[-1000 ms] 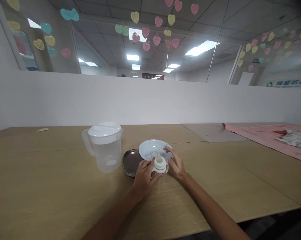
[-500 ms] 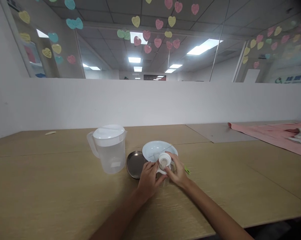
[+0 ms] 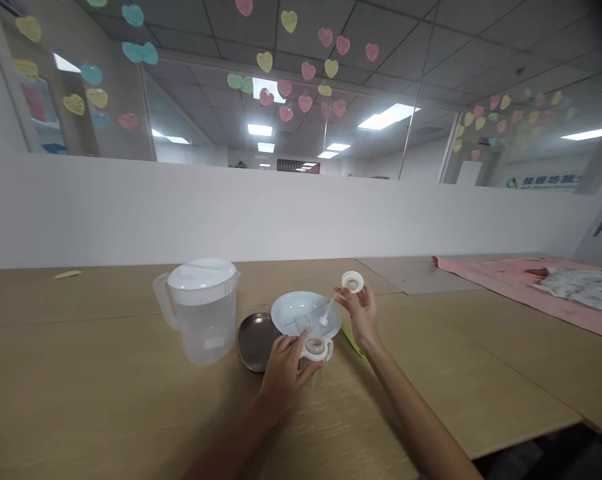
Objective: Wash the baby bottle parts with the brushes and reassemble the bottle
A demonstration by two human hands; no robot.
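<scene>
My left hand (image 3: 281, 373) is closed around a clear baby bottle (image 3: 315, 345) with a white handled collar; its mouth faces up, uncovered. Raised to the right, my right hand (image 3: 365, 319) pinches a white bottle lid (image 3: 353, 281). A thin straw (image 3: 329, 309) with a weighted end hangs from the lid over a pale blue bowl (image 3: 287, 307). Something clear lies inside that bowl, too faint to name. Left of the bottle sits a dark metal dish (image 3: 255, 339), partly behind my left hand.
A lidded clear pitcher (image 3: 208, 327) stands left of the dish. The green handle (image 3: 352, 343) of some tool lies right of the bowl. Farther right, a pink cloth (image 3: 481, 283) with a patterned white fabric (image 3: 575, 287) on it covers part of the table (image 3: 131, 413).
My right hand has lifted the lid with its straw off the bottle, up and to the right. My left hand keeps hold of the bottle. The view has shifted slightly right.
</scene>
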